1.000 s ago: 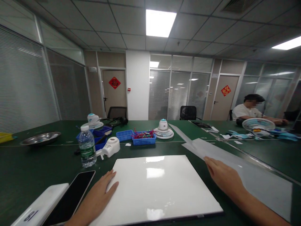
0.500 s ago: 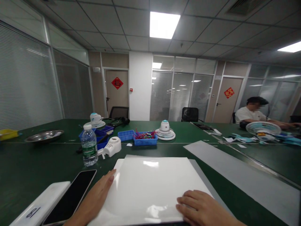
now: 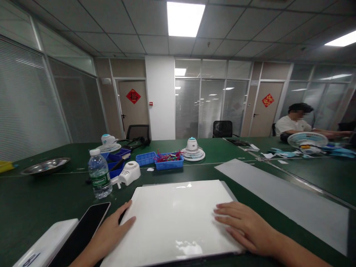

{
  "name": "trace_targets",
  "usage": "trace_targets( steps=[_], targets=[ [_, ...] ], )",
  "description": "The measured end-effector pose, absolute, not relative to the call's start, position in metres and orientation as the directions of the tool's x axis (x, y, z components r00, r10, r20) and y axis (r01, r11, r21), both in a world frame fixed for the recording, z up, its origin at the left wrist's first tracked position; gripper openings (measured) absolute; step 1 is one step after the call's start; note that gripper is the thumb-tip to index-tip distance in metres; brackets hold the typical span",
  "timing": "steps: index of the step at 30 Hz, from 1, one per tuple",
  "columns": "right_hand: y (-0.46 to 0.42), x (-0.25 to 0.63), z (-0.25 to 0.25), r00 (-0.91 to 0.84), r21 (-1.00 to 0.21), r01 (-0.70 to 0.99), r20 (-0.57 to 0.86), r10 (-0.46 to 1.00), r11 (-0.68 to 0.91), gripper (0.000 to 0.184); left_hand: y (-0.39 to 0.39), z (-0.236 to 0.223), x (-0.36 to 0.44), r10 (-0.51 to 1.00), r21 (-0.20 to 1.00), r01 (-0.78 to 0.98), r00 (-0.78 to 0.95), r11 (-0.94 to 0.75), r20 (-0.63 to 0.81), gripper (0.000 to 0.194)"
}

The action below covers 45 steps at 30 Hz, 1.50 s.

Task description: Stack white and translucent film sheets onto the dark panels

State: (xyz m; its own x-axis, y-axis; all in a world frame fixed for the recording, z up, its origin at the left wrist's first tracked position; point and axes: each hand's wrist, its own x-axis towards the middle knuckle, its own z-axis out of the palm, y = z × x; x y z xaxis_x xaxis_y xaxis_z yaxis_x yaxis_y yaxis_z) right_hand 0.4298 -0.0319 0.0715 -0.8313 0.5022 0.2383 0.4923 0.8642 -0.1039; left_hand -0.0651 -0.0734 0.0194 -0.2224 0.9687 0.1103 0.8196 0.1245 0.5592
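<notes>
A glossy white sheet [image 3: 172,218] lies flat in front of me on the green table, with a greyish translucent layer showing past its back right corner. At its left edge rests my left hand [image 3: 118,224], thumb on the white surface and fingers apart along the side. My right hand [image 3: 241,226] lies over the right edge, fingers stretched and slightly spread on the sheet. Neither hand grips anything. Left of my left hand are a dark-screened phone [image 3: 83,233] and a white slab-like box [image 3: 47,243] with a handwritten number.
A water bottle [image 3: 99,174] stands behind the phone, near a white plastic housing [image 3: 130,173]. Blue trays [image 3: 169,164], one with red wires, and a small fan [image 3: 192,151] sit farther back. A long pale sheet [image 3: 283,200] lies right. A person [image 3: 294,122] sits far right.
My right hand has moved up and outward along the right edge. My left thumb has spread from the fingers. The white sheet now covers more of the layer beneath; the view has shifted slightly.
</notes>
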Motion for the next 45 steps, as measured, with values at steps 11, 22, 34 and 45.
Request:
trace_targets(
  steps=[11, 22, 34, 45],
  targets=[
    [0.008, 0.466, 0.052, -0.301, -0.118, 0.934, 0.250, 0.920, 0.338, 0.053, -0.077, 0.026, -0.056, 0.974, 0.567, 0.815, -0.206, 0.118, 0.092, 0.077],
    [0.017, 0.473, 0.039, -0.348, -0.175, 0.902, 0.248, 0.904, 0.395, 0.053, -0.081, 0.022, -0.058, 0.967, 0.520, 0.852, -0.184, 0.068, 0.175, 0.074],
    [0.065, 0.541, 0.017, -0.100, -0.138, 0.981, 0.232, 0.968, 0.135, 0.055, -0.086, 0.021, -0.063, 0.986, 0.425, 0.905, -0.053, -0.020, 0.157, 0.070],
    [0.038, 0.497, 0.031, -0.031, -0.139, 0.987, 0.352, 0.935, 0.086, 0.052, -0.088, 0.017, -0.070, 0.984, 0.371, 0.927, -0.009, -0.059, 0.180, 0.062]
  ],
)
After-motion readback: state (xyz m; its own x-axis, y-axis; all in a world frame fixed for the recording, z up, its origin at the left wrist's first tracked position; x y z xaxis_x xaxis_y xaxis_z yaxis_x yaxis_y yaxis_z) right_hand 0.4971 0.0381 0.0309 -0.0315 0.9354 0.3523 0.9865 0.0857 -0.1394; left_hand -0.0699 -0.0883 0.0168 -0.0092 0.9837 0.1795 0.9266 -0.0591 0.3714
